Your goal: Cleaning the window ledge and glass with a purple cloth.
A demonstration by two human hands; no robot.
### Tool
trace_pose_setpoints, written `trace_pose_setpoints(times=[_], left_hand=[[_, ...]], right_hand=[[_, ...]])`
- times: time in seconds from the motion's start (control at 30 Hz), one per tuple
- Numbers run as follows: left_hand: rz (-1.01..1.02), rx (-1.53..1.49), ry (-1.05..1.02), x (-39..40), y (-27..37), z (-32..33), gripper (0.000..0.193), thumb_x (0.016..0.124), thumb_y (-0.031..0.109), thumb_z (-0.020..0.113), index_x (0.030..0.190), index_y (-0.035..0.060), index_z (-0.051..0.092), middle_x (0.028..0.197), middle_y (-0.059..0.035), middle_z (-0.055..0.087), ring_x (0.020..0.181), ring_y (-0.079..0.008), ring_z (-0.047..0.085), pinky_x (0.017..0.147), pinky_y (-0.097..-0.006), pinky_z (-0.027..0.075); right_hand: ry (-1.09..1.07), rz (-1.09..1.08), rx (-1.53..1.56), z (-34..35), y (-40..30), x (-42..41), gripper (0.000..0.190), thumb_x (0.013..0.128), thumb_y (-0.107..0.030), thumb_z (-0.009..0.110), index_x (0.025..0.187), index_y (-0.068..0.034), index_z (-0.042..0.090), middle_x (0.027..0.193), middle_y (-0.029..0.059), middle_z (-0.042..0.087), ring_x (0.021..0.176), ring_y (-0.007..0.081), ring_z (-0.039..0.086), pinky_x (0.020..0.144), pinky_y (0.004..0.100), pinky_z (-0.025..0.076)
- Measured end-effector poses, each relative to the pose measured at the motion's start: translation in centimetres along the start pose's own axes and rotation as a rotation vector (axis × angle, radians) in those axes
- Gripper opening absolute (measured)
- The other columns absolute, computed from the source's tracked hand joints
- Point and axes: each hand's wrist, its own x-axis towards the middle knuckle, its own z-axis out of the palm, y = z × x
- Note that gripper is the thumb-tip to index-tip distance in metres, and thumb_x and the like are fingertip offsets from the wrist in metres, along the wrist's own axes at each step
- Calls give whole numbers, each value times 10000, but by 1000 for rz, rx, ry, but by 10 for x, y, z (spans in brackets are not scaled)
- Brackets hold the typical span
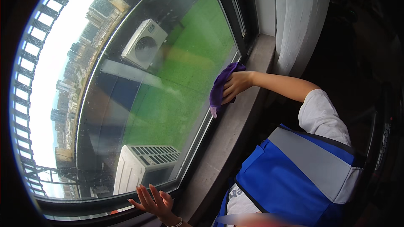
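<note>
My right hand [237, 85] presses a purple cloth [217, 92] against the lower edge of a window pane. The cloth is bunched under my fingers and reaches onto the dark window frame [195, 160]. A paler corner of it hangs past my fingertips. My left hand [153, 200] is near the corner of the frame, fingers spread, with nothing in it. Whether it touches the glass I cannot tell. The glass pane [186, 85] carries droplets, smears and reflections.
A grey stone sill [217, 154] runs below the frame. A white curtain [298, 19] hangs beside the window. Beyond the glass are two outdoor air-conditioner units, one upper [145, 44] and one lower [145, 167], and green turf [167, 113]. My blue-and-grey vest [293, 176] fills the lower right.
</note>
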Motion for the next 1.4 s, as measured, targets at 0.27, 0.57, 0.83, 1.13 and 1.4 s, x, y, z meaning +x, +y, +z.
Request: trace_pose_setpoints(times=[0.27,0.57,0.83,1.13,1.4], left_hand=[[-137,-16,-47,-10,10,1,412,983,229,380,1348,83,503,1403,-140,462,1260,-344,508,1109,-654,229],[-127,-94,-8,12,22,11,409,980,230,398,1343,80,511,1402,-148,467,1256,-344,510,1112,-643,236],[-151,-221,82,23,55,39,423,951,160,421,1341,30,521,1403,-197,473,1291,-357,475,1126,-609,233],[-170,-464,47,57,95,63,344,979,198,450,1210,-7,600,1341,-205,516,1249,-351,508,1082,-590,342],[-83,-708,165,97,153,92,322,972,141,448,1184,-34,616,1299,-233,548,1217,-385,530,1060,-559,387]], right_hand=[[327,680,-236,-54,104,-21,805,639,-42,728,1361,-285,467,1318,61,547,1176,268,569,1026,415,457],[977,828,-68,-225,259,114,350,873,-127,530,1212,-48,564,1076,219,634,1010,370,611,846,439,483],[1051,793,-121,-156,237,46,383,870,-104,536,1246,-33,518,1202,244,578,1096,378,578,890,430,468],[854,1574,103,56,-3,-73,443,894,-64,566,1315,-21,433,1251,224,538,1177,418,524,1004,399,423],[403,1787,270,27,-12,-91,374,888,-179,584,1218,-58,457,1060,219,621,979,430,598,814,502,500]])
